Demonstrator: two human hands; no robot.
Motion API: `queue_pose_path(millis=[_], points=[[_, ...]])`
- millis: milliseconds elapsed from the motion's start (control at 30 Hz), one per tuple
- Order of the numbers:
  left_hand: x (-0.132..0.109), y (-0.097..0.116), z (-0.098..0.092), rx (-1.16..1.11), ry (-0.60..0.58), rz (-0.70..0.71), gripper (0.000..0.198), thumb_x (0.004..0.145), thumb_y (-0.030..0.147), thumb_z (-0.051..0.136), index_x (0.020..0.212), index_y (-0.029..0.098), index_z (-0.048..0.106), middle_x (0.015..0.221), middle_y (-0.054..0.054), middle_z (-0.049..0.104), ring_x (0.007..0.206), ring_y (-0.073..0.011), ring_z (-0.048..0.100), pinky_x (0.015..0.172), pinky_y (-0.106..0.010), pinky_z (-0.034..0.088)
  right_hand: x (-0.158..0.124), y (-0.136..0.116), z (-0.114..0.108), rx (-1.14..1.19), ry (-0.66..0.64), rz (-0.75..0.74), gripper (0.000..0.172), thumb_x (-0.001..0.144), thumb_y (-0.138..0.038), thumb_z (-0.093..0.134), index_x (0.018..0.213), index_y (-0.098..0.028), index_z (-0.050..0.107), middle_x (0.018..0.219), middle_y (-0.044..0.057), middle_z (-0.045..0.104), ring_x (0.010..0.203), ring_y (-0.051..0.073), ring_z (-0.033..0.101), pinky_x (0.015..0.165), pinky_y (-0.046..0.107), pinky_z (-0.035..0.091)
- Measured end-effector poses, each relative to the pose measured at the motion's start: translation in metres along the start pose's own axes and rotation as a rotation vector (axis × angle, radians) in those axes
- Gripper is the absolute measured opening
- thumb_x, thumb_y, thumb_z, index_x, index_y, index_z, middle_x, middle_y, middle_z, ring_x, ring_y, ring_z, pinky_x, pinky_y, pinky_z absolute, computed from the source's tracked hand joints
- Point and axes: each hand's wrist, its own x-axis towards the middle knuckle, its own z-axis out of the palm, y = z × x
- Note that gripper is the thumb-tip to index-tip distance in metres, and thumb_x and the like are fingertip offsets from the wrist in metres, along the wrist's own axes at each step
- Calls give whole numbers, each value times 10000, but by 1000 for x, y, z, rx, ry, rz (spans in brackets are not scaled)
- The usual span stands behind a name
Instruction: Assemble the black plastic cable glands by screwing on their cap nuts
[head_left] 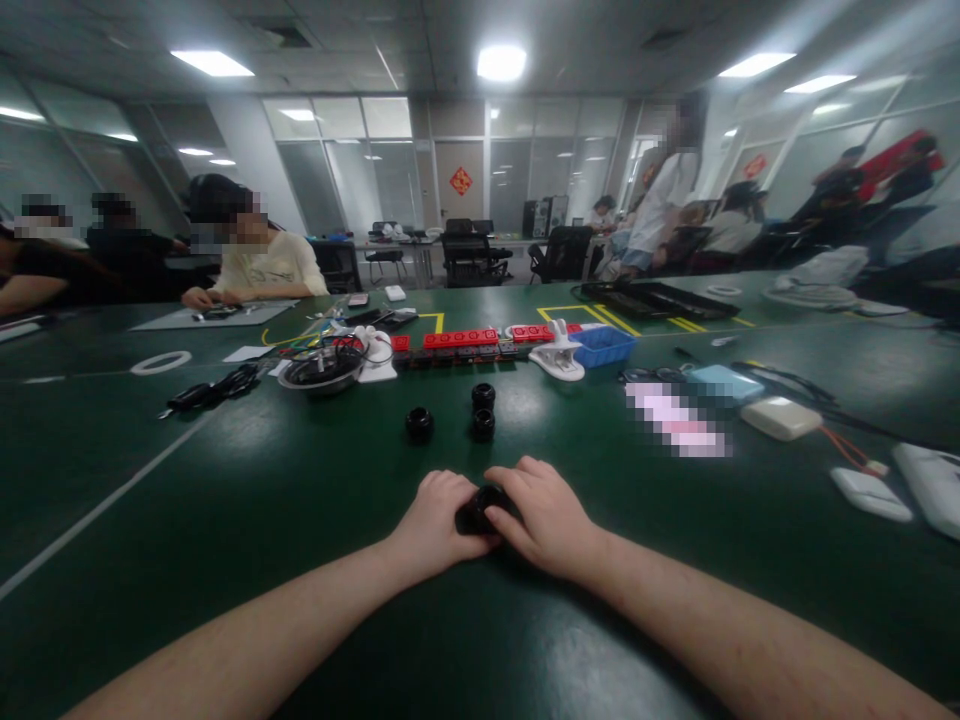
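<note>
My left hand (439, 518) and my right hand (546, 518) meet low over the green table, both closed round one glossy black rounded piece (489, 500). The left fingers wrap its left side, while the right thumb and fingers grip it from the right. Much of the piece is hidden by my fingers, and its exact kind cannot be made out. Beyond my hands stand similar black rounded pieces: one on its own (419, 425) to the left, and a near one (483, 425) just in front of a far one (482, 396).
Farther back are a metal bowl (321, 372) with wires, a row of red blocks (460, 340), a white clip (557, 355) and a blue bin (604, 346). A beige box (781, 418) and cables lie right. A person (266, 262) sits across the table.
</note>
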Motion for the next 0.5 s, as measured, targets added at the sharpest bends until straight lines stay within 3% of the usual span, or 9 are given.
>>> queue_pose_path(millis=[500], points=[[0,1,1,-28,-33,43,278,648,423,648,727,183,532,742,8,547,753,-175,503,731,-320,359,0,1,2,42,-8,-10,348,877,-349,348,1069,-100,498,889,104,585,794,213,438,717,357,353]])
